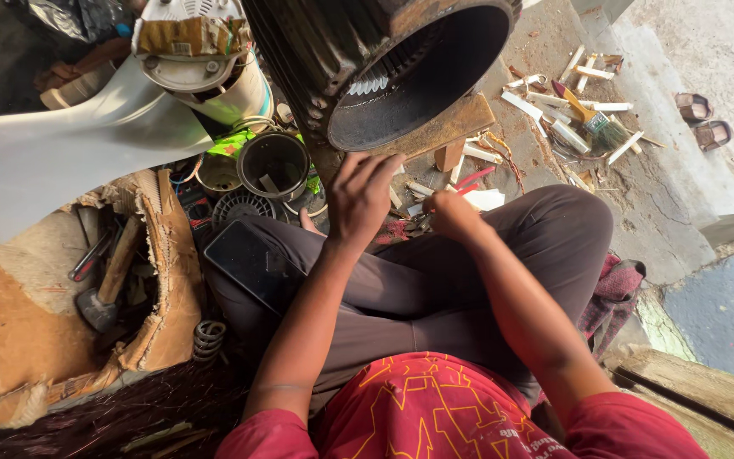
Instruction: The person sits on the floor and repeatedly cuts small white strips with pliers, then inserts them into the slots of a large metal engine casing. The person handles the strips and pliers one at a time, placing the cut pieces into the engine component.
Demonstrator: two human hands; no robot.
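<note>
Cracked grey concrete floor (639, 212) littered with wood scraps, daylight falling from the upper right, pair of sandals (702, 119) near a paler step, torn cardboard box (19, 323) at left, possibly a wet patch (724, 306) lower right

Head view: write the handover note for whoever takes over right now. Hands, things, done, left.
Left hand: fingers spread, reaching toward the rim of the big dark cylindrical metal motor housing, which rests on a wooden block. Whether it holds anything cannot be told.
Right hand: closed low over the lap by small parts; contents hidden.
Black phone lies on the left knee; wooden-handled hammer sits in the torn cardboard box.
Done and left: the housing's bore stands open and empty.
</note>
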